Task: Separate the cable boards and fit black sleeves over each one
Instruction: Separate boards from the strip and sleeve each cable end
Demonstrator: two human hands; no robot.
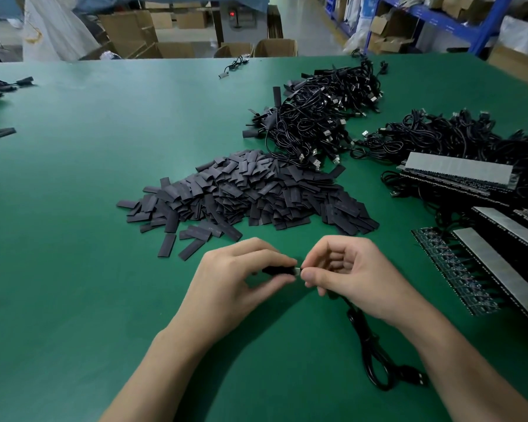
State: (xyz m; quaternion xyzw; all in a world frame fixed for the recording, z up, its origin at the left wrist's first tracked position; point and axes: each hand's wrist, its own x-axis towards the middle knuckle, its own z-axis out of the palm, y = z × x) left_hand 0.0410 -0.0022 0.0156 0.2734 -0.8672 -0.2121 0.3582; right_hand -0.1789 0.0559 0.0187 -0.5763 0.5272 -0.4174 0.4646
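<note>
Both hands low centre over green table [73, 239], close together, almost touching. Left hand [241, 278] fingers curled, thumb and forefinger pinching a black sleeve [276, 269]: short, dark, matte, lying roughly level. Right hand [348, 275] fingers clenched, pinching the cable board [298, 271] at the sleeve's mouth; only a small pale tip shows between the hands, rest hidden. Black cable [369, 345] drops from under the right hand, loops on the table, ends in a USB plug [419, 378] near the right forearm. Beyond the hands: sleeve pile [250, 193], flat dark rectangles heaped loose, a few strays at its near edge. Behind it, cable heap [317, 117], tangled, plugs showing. At right, board panels [457, 172] stacked, grey on top, with black leads beneath
</note>
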